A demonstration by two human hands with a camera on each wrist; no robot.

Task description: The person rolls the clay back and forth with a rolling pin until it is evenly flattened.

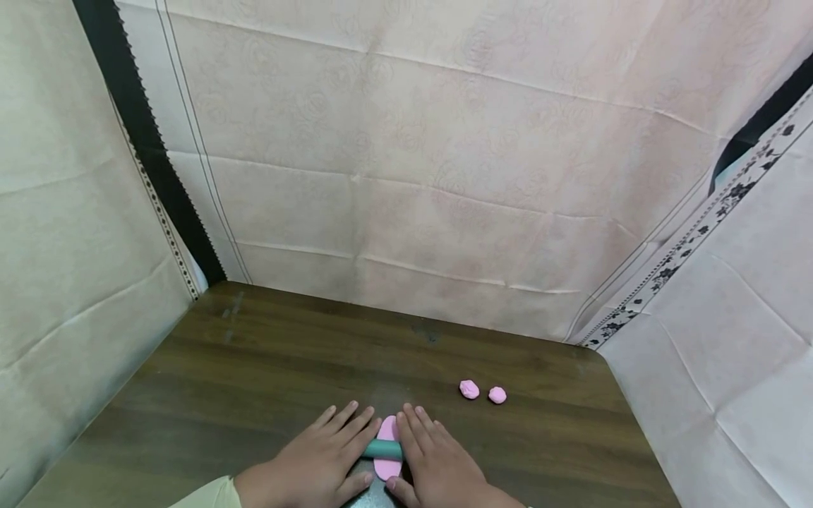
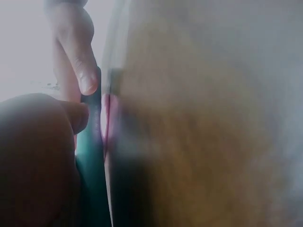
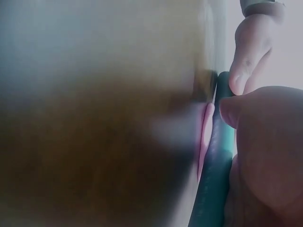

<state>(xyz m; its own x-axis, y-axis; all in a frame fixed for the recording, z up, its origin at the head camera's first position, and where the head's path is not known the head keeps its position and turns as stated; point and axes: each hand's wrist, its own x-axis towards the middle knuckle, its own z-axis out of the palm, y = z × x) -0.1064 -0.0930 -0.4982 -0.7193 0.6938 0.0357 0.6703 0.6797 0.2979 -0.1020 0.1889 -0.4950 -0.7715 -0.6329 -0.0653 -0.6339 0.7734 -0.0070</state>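
A green rolling rod (image 1: pixel 384 449) lies crosswise on a flattened, elongated piece of pink dough or clay (image 1: pixel 388 469) near the table's front. From the left my left hand (image 1: pixel 320 455) rests on one end of the rod, fingers straight and pointing forward. My right hand (image 1: pixel 438 458) lies the same way over the other end. Between the hands the pink piece shows in front of and behind the rod. In the left wrist view the rod (image 2: pixel 92 165) runs beneath the hands; the right wrist view shows the pink edge (image 3: pixel 206 135) beside it.
Two small pink lumps (image 1: pixel 469 389) sit side by side on the brown wooden table (image 1: pixel 286 360), ahead and to the right of my hands. Pale patterned cloth (image 1: pixel 413 169) hangs at the back and both sides of the table. A shiny pale patch lies between the wrists.
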